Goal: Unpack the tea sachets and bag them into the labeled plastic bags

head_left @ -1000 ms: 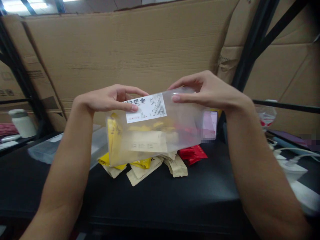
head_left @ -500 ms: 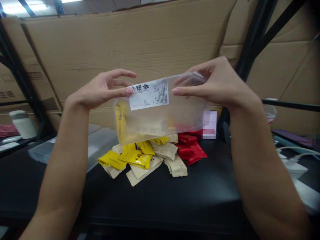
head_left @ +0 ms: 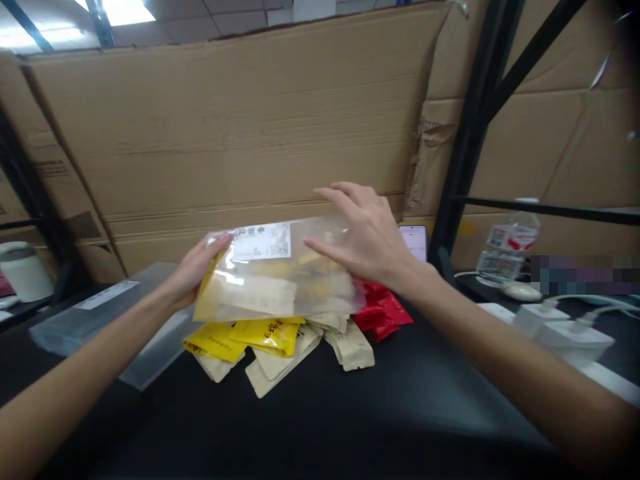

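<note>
A frosted clear plastic bag [head_left: 320, 297] with a white printed label is tilted above a pile of small packets. Yellow and cream packets show through its wall. Its left end is in my left hand [head_left: 199, 267], the thumb on top beside the label and the other fingers mostly hidden. My right hand [head_left: 367, 230] hovers at the bag's right end, thumb and fingers spread; contact there cannot be made out. Under the bag lie yellow packets [head_left: 265, 335], cream packets [head_left: 353, 345] and red packets [head_left: 383, 311] on the black table [head_left: 300, 427].
More clear plastic packaging [head_left: 165, 347] with a label lies at the left. A white bottle [head_left: 24, 272] stands beyond it. A lit phone [head_left: 414, 242], a water bottle [head_left: 510, 243] and white chargers [head_left: 565, 337] with cables are at the right. Cardboard [head_left: 250, 133] forms the back wall.
The bag has come lower and further left in view. My left hand has closed on its left end; my right hand has shifted left and spread its fingers. The view has turned slightly.
</note>
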A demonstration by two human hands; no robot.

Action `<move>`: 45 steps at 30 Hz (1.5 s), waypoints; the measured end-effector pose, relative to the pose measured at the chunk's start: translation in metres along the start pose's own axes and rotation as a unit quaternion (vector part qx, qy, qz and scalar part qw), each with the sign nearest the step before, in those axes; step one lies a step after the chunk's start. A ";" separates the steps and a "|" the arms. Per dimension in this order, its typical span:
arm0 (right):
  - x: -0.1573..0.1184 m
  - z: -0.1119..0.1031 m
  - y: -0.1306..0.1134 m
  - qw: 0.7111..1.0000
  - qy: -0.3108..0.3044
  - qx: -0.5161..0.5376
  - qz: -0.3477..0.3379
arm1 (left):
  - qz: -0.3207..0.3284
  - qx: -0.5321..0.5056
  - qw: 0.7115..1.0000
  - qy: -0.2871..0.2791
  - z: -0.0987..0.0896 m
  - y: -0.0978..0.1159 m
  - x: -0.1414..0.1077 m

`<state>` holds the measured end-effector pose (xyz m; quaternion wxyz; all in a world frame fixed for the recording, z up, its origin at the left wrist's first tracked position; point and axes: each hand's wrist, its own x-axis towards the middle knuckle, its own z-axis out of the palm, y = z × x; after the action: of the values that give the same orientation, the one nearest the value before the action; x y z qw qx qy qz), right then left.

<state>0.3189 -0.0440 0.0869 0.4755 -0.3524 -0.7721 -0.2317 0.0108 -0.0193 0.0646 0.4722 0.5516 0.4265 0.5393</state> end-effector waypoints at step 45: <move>-0.131 0.042 0.022 0.972 -0.044 0.225 0.054 | -0.013 -0.218 0.966 0.135 0.015 -0.055 -0.022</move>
<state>0.3512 -0.0432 -0.0482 0.5199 -0.2875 -0.8043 -0.0104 0.0265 -0.0317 0.0069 0.5262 0.3518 0.3650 0.6827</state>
